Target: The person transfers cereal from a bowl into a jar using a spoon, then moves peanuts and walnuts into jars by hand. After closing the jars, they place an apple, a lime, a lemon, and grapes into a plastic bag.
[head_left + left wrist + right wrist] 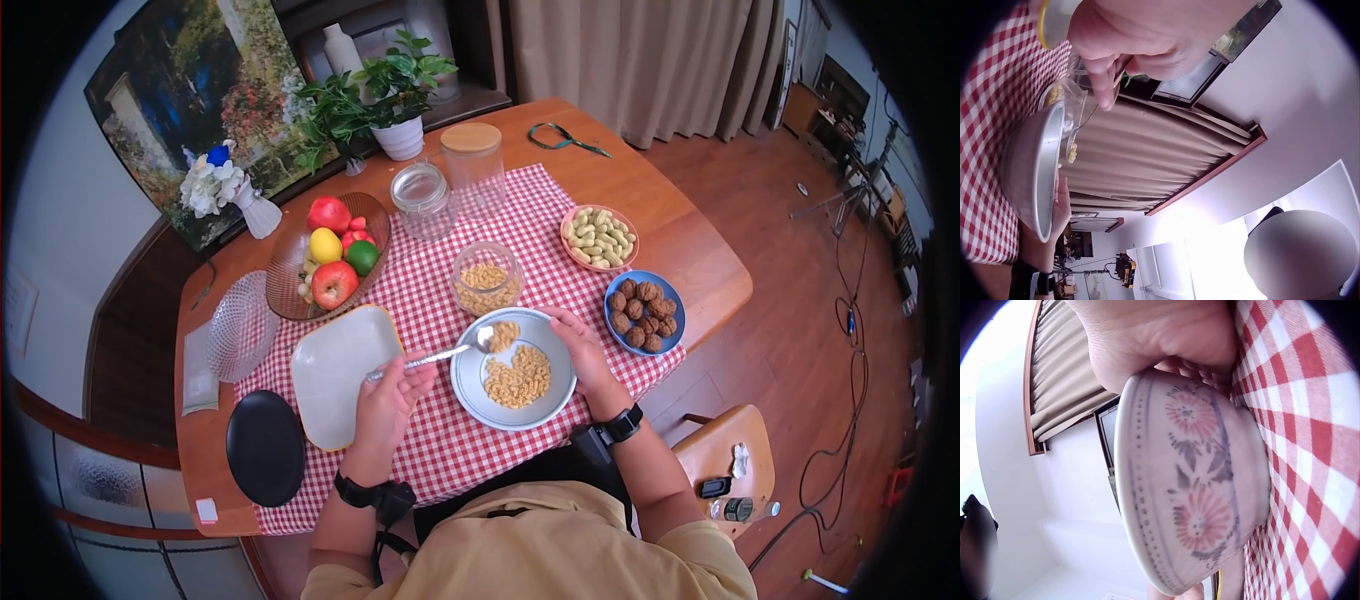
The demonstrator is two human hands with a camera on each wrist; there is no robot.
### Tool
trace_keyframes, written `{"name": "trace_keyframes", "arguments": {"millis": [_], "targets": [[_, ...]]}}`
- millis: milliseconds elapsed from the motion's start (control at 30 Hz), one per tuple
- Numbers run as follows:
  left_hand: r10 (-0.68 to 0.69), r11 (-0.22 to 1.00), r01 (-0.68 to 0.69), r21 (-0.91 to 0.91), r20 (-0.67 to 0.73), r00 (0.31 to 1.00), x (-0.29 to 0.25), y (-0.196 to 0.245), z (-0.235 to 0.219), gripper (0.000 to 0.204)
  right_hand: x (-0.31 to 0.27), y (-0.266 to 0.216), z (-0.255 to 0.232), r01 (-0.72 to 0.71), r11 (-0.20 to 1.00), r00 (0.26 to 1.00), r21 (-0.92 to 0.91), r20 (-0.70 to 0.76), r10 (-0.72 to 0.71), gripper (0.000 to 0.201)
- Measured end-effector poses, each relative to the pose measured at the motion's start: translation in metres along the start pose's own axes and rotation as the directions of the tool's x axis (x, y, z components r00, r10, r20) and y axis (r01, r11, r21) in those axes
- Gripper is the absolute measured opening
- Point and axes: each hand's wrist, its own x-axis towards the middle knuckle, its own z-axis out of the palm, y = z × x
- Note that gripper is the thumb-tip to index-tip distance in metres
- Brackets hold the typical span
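Note:
My left hand [390, 400] pinches the handle of a metal spoon [432, 357], whose bowl carries pale shelled peanuts [505, 335]. The spoon's head is over the left part of a white bowl [470, 390], tilted little. More shelled peanuts [520, 378] lie at the bottom of this bowl. With my right hand [585, 355] I hold the bowl's right side at the rim. In the right wrist view the bowl [1179, 469] shows pink flowers and stands on the checked cloth [1310, 450]. Just behind it is a glass jar [487, 258] part full of the same peanuts.
Right of the bowl are a dish of unshelled peanuts [600, 238] and a blue plate [612, 340] of walnuts. To the left stand a white tray [345, 375], a black plate [265, 450] and a fruit basket [285, 285]. Two lidded jars, one clip-top jar [420, 205], stand behind.

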Motion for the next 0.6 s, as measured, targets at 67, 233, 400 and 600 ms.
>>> {"name": "trace_keyframes", "arguments": {"millis": [67,233,400,600], "targets": [[0.045,0.999,-0.046,-0.007,-0.032,0.998,0.01,0.009,0.005,0.036,0.001,0.001,-0.002,0.004,1.0,1.0,-0.006,0.004,-0.004,0.03],[0.333,0.943,-0.33,0.047,-0.134,0.933,0.032,0.03,0.027,0.038,0.0,-0.001,0.0,-0.004,1.0,1.0,0.009,0.016,0.003,0.03],[0.476,0.852,-0.449,0.27,-0.039,0.879,0.047,0.028,0.042,0.039,0.0,-0.001,0.0,-0.013,1.0,1.0,0.016,0.016,0.012,0.03],[0.525,0.789,-0.487,0.374,-0.001,0.851,0.038,0.028,0.047,0.04,0.0,-0.001,0.0,0.005,1.0,1.0,-0.001,0.006,-0.005,0.028]]}}
